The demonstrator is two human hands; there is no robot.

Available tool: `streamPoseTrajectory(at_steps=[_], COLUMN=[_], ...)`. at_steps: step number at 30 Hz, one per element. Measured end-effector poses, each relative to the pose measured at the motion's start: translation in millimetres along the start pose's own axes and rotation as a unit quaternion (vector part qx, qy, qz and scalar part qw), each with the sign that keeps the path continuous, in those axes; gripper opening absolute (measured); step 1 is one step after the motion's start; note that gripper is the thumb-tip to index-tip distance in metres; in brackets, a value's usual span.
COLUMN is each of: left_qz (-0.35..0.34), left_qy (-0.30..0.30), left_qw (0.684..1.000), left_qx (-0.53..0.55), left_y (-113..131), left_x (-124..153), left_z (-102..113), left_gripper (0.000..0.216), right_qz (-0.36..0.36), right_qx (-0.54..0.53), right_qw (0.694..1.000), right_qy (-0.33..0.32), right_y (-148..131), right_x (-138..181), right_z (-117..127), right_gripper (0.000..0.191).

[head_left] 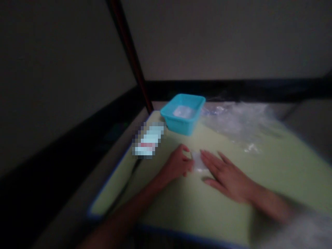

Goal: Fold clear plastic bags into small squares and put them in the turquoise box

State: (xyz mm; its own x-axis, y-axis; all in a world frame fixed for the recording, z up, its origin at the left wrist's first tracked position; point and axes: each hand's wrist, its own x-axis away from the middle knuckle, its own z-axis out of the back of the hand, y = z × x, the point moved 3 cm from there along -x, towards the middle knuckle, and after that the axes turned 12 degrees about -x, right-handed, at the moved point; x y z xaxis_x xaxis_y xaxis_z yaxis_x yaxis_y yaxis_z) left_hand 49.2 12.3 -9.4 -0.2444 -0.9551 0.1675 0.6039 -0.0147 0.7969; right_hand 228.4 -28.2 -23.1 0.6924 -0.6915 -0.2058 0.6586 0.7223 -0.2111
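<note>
My left hand (pixel 178 162) and right hand (pixel 225 174) rest on a pale green mat (pixel 181 204) with a blue edge, and a small, whitish, see-through piece (pixel 198 162) lies between them. The picture is dim and soft, so I cannot say what that piece is made of.

My left hand is curled, with the thumb and fingertips bunched against the piece's 9 o'clock edge. They touch it, but I cannot tell whether they actually pinch it. My right hand lies flat with the palm down and the fingers stretched out and slightly spread, pointing toward 10 o'clock. Its fingertips (pixel 207 156) rest on or right against the piece's 3 o'clock side. It grips nothing.

At 11 o'clock from the piece, well apart from my hands, a turquoise plastic tub (pixel 181 126) stands upright on the mat with something white (pixel 183 111) in its bottom. At 1 to 2 o'clock a crumpled heap of clear plastic film (pixel 241 122) spreads over the far side of the mat. At 10 o'clock from my left hand, just beside the tub, lies a flat light-coloured object (pixel 148 139), too blurred to identify. A dark cord (pixel 126 186) runs along the mat at 8 o'clock from my left hand. A dark reddish pole (pixel 131 55) rises at a slant behind the tub.
</note>
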Motion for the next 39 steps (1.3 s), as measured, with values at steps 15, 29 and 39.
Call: streamPoseTrajectory(at_steps=[15,29,39], left_qz=[-0.313,-0.286,-0.276], left_qy=[-0.007,-0.052,-0.041], left_qw=[0.827,0.843,0.875], left_qx=[-0.467,-0.452,-0.396], left_y=[9.9,9.8,1.0], left_x=[31.7,31.0,23.3], left_z=[-24.2,-20.0,-18.8], left_gripper=[0.058,0.064,0.077], right_qz=[0.005,0.008,0.118], right_qx=[-0.008,-0.077,-0.083], right_qw=[0.999,0.997,0.986], right_qy=[0.034,0.003,0.081], right_y=[-0.8,11.6,22.8], right_x=[0.4,4.1,6.4], right_z=[-1.3,1.4,17.9], right_gripper=[0.074,0.076,0.024])
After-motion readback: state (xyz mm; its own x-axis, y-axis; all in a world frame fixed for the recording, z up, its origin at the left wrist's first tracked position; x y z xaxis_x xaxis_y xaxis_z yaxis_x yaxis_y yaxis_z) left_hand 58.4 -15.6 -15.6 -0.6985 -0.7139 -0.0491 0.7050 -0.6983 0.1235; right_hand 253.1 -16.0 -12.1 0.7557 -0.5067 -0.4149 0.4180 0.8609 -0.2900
